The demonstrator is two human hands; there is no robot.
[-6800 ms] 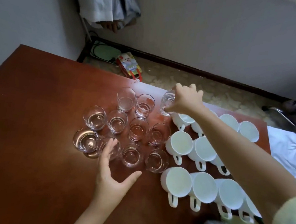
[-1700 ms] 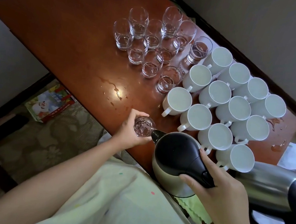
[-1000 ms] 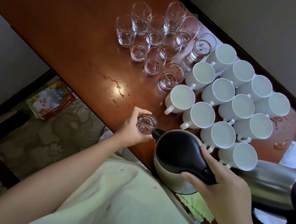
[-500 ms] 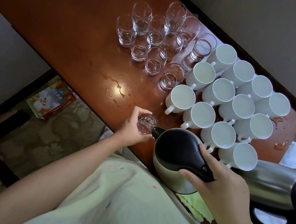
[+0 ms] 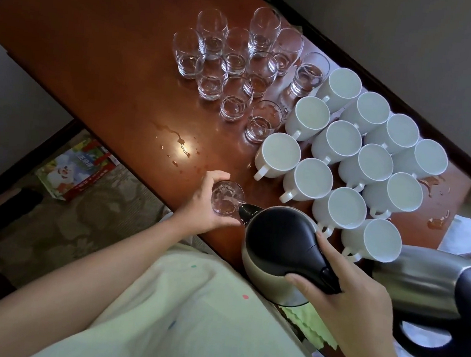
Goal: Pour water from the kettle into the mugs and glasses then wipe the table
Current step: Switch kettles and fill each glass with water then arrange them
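Left hand (image 5: pixel 205 207) curled round a small glass (image 5: pixel 225 197) at the near edge of the table (image 5: pixel 105 50), thumb over the far rim, fingers under the base. Right hand (image 5: pixel 352 299) wrapped about the black handle of the kettle (image 5: pixel 276 248), fingers curled over the top, thumb along the side. Kettle tilted toward the glass, black spout touching or just over its rim; water visible inside the glass, surface rippled. Steel body of the kettle hanging past the near edge of the table, above a green cloth (image 5: pixel 309 326) with a scalloped hem.

Cluster of clear glasses (image 5: pixel 239 63) toward the far side of the table, packed close, several touching, each with a little water at the bottom. Group of white mugs (image 5: pixel 351 160) just beside them toward the right end, upright, rims nearly touching, handles mostly turned to the near edge. Contents of the mugs impossible to tell.

Spilled drops and a thin puddle (image 5: pixel 178 144) on the bare wood between the glasses and the near edge. More wet patches (image 5: pixel 436 203) at the right end beyond the mugs. Second kettle (image 5: pixel 431 283) lying off the right end, on white fabric. Colourful box (image 5: pixel 77 169) on the floor below the table.
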